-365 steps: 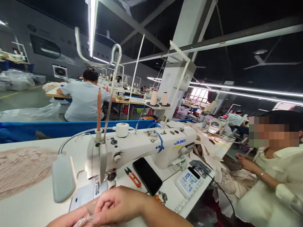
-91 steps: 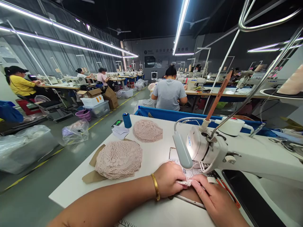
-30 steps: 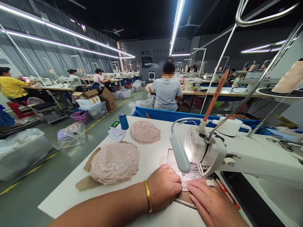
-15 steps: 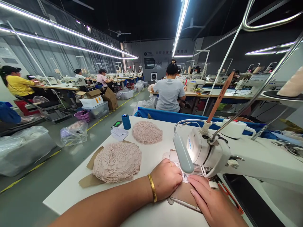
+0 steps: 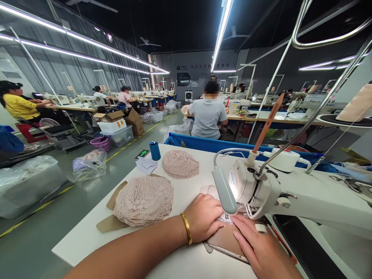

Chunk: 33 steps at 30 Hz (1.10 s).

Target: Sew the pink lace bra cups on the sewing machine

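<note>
My left hand [image 5: 203,217], with a gold bangle at the wrist, lies on a pale lace piece [image 5: 207,189] beside the sewing machine [image 5: 242,180]. Its fingers stretch towards the needle area, which the grey lamp head [image 5: 224,190] partly hides. My right hand [image 5: 257,240] rests flat, fingers extended, on the right side of a brown, light-edged panel [image 5: 225,241]. The lace meets this panel between my fingertips. Left of my hands sit a large stack of pale pink lace pieces [image 5: 143,201] and a smaller lace stack [image 5: 180,164].
A blue thread cone [image 5: 155,151] and white paper pieces [image 5: 147,166] stand near the table's far left edge. A black phone-like slab [image 5: 308,248] and orange-handled scissors [image 5: 286,246] lie right of my right hand. Ahead, a person in grey [image 5: 207,116] sits beyond a blue cloth bin [image 5: 197,142].
My left hand's fingers have uncurled and now lie flatter, spread a little over the lace. The lace has shifted slightly away under the machine. My right hand stays nearly in place.
</note>
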Available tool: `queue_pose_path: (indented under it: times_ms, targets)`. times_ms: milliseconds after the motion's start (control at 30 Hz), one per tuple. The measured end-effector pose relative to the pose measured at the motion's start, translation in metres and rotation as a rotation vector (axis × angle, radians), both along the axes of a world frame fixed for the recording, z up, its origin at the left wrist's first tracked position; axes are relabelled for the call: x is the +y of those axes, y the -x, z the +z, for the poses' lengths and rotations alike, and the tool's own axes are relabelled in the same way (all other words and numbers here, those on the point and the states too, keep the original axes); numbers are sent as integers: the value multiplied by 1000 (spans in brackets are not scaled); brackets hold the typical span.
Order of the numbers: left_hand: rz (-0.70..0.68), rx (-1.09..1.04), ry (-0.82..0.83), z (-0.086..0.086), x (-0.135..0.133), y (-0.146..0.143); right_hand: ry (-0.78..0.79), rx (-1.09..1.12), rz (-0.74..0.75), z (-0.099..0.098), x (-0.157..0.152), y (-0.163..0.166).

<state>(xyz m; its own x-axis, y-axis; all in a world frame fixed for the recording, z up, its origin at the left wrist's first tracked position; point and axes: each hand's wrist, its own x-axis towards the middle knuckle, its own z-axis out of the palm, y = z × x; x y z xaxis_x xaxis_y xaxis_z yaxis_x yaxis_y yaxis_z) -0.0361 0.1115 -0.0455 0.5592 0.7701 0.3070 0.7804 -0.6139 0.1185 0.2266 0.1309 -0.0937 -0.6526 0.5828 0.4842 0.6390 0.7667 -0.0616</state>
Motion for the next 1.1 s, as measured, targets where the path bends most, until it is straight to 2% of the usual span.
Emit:
queue_pose_path:
  times_ms: [167, 200, 333, 400, 500, 567, 633, 767, 867, 1000, 1100]
  targets:
    - [172, 51, 35, 12, -4, 2, -120, 62, 113, 19, -5, 2]
    - [152, 36, 30, 13, -6, 2, -135, 88, 152, 24, -7, 4]
    - [-83, -105, 75, 20, -14, 3, -101, 157, 358, 45, -17, 18]
    - [-91, -120, 80, 23, -15, 5, -17, 94, 402, 49, -17, 19]
    - [-20, -27, 95, 24, -15, 9, 67, -25, 260, 42, -10, 4]
    - [-51, 16, 145, 22, -16, 10, 32, -36, 116, 34, -1, -14]
    - [-126, 17, 161, 22, -17, 9, -28, 7, 52, 31, 3, -26]
    - [-199, -60, 53, 22, -17, 8, -108, 51, 194, 43, -5, -17]
    - [-236, -77, 27, 18, -17, 8, -75, 4, 318, 55, -17, 2]
    - [-232, 20, 46, 9, -22, 5, -76, -26, 301, 61, -20, 6]
    - [-216, 15, 37, 5, -26, 1, -76, -33, 290, 61, -19, 0]
